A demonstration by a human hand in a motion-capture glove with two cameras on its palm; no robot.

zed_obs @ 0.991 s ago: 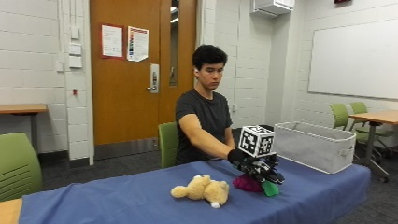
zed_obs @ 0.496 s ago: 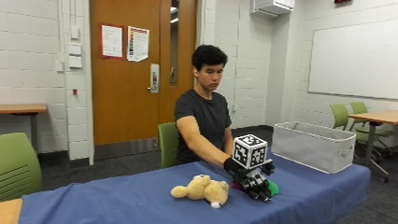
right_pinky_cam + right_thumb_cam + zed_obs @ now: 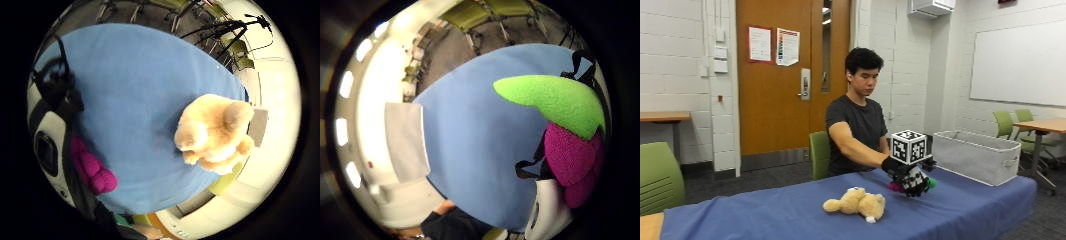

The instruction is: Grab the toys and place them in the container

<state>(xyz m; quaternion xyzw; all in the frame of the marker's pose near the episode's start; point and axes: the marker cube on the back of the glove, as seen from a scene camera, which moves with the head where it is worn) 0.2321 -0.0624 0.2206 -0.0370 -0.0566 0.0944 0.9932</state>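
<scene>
Fuzzy magenta-and-green plush toy (image 3: 570, 130) clasped in gloved right hand (image 3: 911, 179), above blue-clothed table (image 3: 773, 215).

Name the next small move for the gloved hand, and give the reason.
Probably carry the pink and green toy across to the grey container and let go over it. The gloved right hand already has it in its grip, raised off the blue tablecloth, while the tan teddy bear lies on the table, untouched.

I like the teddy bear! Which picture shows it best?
The outside view: the whole teddy bear lies on the blue table. The little finger side palm view shows it too, from above. The thumb side view misses it.
</scene>
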